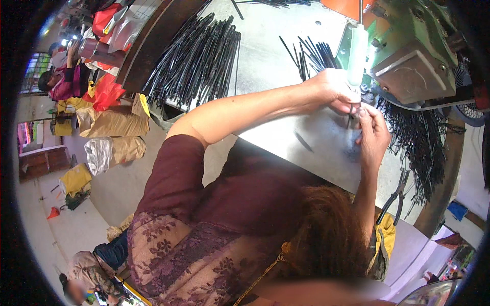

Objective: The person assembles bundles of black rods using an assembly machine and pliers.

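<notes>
Both my hands meet at the green machine [408,56], below a bright white tube lamp [358,53]. A thin dark rod [350,120] is pinched between the fingertips of my left hand [334,91]. My right hand [374,133] is closed, thumb and fingers together at the same spot; its fingertips hide what they grip. Several slim black rods [317,53] lie on the pale metal tabletop [275,127] just beyond my left wrist. Beside the right hand, a bundle of thin black rods [421,148] hangs over the table's right side.
A large pile of black rods [196,61] covers the table's left part. Black-handled pliers [394,198] lie at the right front edge. Something orange [347,7] stands at the back. Paper-wrapped bundles [115,122] rest on the floor at left, and other people [92,270] are farther off.
</notes>
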`<act>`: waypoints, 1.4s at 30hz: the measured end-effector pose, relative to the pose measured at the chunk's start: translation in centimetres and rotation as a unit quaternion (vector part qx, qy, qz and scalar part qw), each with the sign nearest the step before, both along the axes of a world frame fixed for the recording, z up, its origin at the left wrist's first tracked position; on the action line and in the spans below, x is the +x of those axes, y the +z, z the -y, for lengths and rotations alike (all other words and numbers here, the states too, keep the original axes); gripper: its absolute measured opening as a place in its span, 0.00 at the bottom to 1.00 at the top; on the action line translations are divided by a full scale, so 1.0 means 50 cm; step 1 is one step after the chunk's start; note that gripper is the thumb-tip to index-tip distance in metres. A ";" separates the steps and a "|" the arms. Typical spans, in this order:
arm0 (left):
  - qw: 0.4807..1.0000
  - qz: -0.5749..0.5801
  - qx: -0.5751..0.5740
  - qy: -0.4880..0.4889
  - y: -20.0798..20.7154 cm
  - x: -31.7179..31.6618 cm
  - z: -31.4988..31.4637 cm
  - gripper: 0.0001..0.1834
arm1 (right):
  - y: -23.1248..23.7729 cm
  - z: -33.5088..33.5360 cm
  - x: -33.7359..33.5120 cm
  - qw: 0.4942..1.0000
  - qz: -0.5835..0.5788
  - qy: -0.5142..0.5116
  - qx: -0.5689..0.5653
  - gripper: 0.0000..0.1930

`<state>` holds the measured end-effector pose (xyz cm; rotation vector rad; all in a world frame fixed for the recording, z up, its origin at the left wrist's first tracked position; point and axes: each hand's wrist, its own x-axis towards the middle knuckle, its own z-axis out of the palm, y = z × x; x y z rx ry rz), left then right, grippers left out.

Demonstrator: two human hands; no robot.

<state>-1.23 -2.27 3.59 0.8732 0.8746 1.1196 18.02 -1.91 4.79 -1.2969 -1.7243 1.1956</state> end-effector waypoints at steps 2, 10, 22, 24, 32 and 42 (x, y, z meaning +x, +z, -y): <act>0.991 0.114 -0.034 0.053 -0.005 0.006 0.017 0.13 | -0.010 0.020 -0.016 0.974 -0.203 -0.009 -0.097 0.13; 0.994 0.043 -0.080 0.054 -0.010 -0.064 0.031 0.09 | -0.016 0.076 -0.019 0.861 -0.451 -0.090 -0.219 0.14; 0.954 0.281 -0.097 -0.026 -0.061 -0.058 0.025 0.16 | -0.056 0.066 -0.056 0.663 -0.711 -0.047 -0.232 0.33; 0.943 0.297 -0.145 -0.028 -0.056 -0.030 0.023 0.16 | -0.047 0.069 -0.052 0.666 -0.717 -0.028 -0.203 0.33; 0.988 -0.002 -0.142 -0.054 -0.032 -0.017 0.068 0.15 | -0.034 0.085 -0.020 0.822 -0.538 -0.078 -0.168 0.14; 0.466 -0.851 0.210 0.124 -0.029 -0.520 -0.067 0.21 | -0.091 0.117 0.053 0.891 0.134 -0.032 0.433 0.05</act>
